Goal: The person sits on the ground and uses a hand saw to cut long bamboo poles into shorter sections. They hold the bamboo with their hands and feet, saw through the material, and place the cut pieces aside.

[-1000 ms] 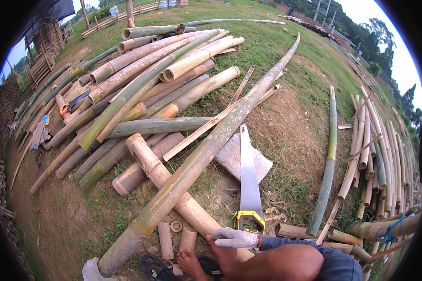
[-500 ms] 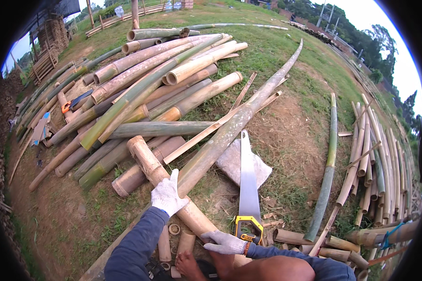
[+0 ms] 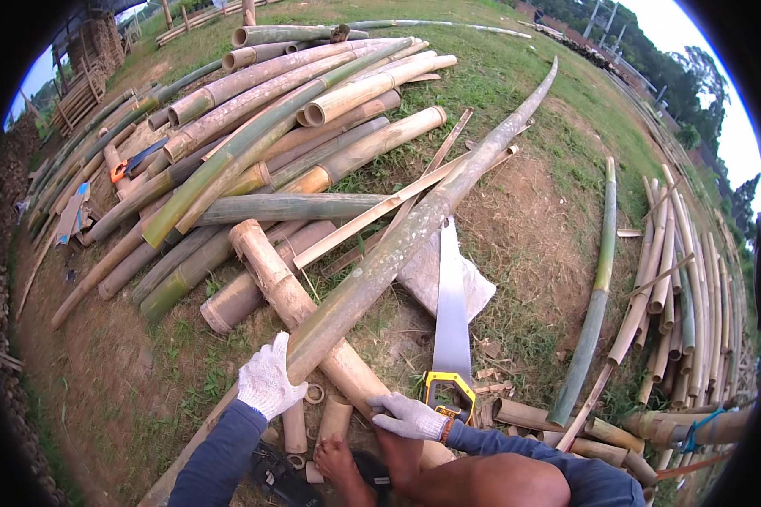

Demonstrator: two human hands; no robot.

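Observation:
My left hand [image 3: 271, 377], in a white knit glove, grips the near end of a long green-grey bamboo pole [image 3: 397, 247]. The pole slants away to the far right and crosses over a thick tan bamboo pole [image 3: 347, 370]. My right hand [image 3: 410, 417], gloved too, lies beside the tan pole next to my shin, its fingers stretched out and touching the pole's edge, with nothing seen in them. Just right of it rests a handsaw [image 3: 452, 317] with a yellow and black handle. Its blade points away, over a pale slab [image 3: 482, 291].
A large pile of bamboo poles [image 3: 254, 127] fills the left, with an orange-handled saw [image 3: 127, 166] on it. More poles [image 3: 681, 287] are stacked at right. A single green pole [image 3: 596, 313] lies on the ground. Short bamboo pieces [image 3: 334, 418] sit near my feet.
My left hand has gone from the tan pole to the long pole's end. That pole has shifted toward me and left, across the tan one. My right hand has hardly moved.

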